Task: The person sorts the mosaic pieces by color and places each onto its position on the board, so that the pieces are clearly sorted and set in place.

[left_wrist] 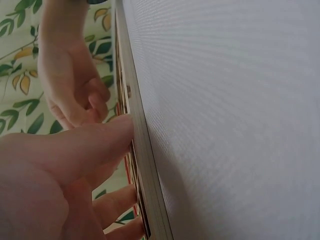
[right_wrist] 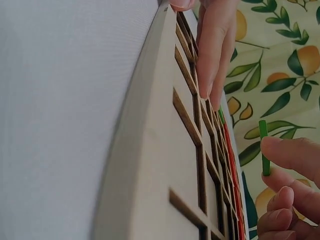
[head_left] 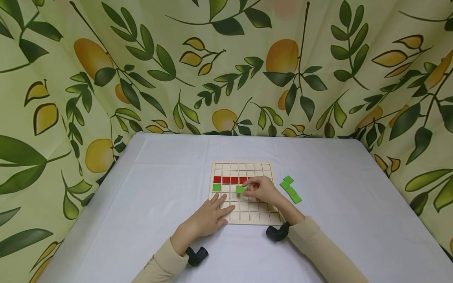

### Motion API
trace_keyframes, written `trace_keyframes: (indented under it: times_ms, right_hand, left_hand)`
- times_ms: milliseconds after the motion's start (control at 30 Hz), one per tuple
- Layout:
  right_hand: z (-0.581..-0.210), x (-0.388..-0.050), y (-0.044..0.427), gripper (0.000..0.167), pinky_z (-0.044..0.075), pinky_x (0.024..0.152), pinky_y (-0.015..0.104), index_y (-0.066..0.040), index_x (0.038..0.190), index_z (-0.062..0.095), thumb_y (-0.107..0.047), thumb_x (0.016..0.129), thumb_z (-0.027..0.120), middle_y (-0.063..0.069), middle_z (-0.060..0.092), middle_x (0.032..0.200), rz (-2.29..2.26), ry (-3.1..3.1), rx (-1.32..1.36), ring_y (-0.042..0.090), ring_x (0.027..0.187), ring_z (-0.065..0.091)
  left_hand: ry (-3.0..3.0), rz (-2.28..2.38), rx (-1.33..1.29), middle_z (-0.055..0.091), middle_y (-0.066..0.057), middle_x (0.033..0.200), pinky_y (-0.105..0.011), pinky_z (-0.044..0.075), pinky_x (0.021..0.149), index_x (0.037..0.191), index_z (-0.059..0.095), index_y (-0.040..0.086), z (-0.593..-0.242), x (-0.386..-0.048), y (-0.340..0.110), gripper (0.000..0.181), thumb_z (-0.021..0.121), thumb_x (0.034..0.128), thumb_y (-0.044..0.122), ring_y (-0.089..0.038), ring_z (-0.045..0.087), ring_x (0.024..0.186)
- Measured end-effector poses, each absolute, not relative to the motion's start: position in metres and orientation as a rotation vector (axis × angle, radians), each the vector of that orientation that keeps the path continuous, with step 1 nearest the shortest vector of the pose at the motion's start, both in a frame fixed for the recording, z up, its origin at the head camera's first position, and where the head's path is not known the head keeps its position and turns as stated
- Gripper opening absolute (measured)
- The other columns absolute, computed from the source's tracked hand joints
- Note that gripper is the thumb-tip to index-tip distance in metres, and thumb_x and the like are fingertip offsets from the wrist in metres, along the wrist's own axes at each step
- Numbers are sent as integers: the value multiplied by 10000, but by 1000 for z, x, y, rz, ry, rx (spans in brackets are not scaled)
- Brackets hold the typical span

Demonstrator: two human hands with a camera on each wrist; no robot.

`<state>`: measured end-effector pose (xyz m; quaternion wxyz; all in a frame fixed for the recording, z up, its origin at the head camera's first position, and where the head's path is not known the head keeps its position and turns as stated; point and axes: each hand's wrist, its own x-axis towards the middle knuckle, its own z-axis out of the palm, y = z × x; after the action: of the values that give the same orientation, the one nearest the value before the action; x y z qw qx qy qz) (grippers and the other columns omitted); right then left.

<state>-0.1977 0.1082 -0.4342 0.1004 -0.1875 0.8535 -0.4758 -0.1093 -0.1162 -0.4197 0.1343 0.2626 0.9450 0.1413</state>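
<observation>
A pale wooden grid board (head_left: 244, 216) lies on the white table, its cells edged by dark grooves. Red square tiles (head_left: 225, 180) fill a row of it, partly behind my right hand (head_left: 263, 191). Just below that row, at the left edge, sits a green tile (head_left: 216, 187). Between thumb and finger my right hand pinches another green tile (head_left: 240, 189), held above the board in the right wrist view. My left hand (head_left: 209, 216) rests with spread fingers on the board's lower left part; its thumb (left_wrist: 107, 140) touches the board's edge in the left wrist view.
Several loose green tiles (head_left: 291, 190) lie on the white tablecloth (head_left: 170, 169) to the right of the board. A curtain (head_left: 226, 70) printed with fruit and leaves hangs behind and beside the table. Black wrist-worn devices (head_left: 277, 232) sit below both wrists.
</observation>
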Motion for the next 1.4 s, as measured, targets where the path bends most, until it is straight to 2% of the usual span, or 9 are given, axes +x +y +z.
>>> trace_keyframes:
  times_ms: [467, 933, 1400]
  right_hand:
    - [-440, -205, 93, 270, 337, 498, 153, 60, 980, 714, -87, 766, 787, -48, 477, 614, -1453, 2488, -530, 48, 566, 416]
    - [-441, -207, 77, 224, 311, 508, 163, -9, 953, 740, -113, 763, 795, -36, 480, 620, -1382, 2546, -419, 98, 592, 423]
    - [-441, -209, 64, 219, 320, 517, 168, -14, 935, 747, -124, 755, 805, -27, 498, 609, -1336, 2611, -449, 93, 584, 432]
  left_hand:
    - [2733, 414, 761, 313, -151, 1583, -564, 300, 1175, 1433, 476, 219, -418, -109, -116, 454, 523, 984, 270, -409, 250, 1480]
    - [2730, 437, 757, 310, -154, 1584, -563, 283, 1184, 1432, 476, 219, -420, -110, -116, 454, 524, 983, 266, -407, 236, 1486]
    - [2729, 434, 770, 308, -150, 1586, -571, 283, 1181, 1436, 471, 219, -422, -111, -118, 455, 520, 986, 270, -406, 230, 1489]
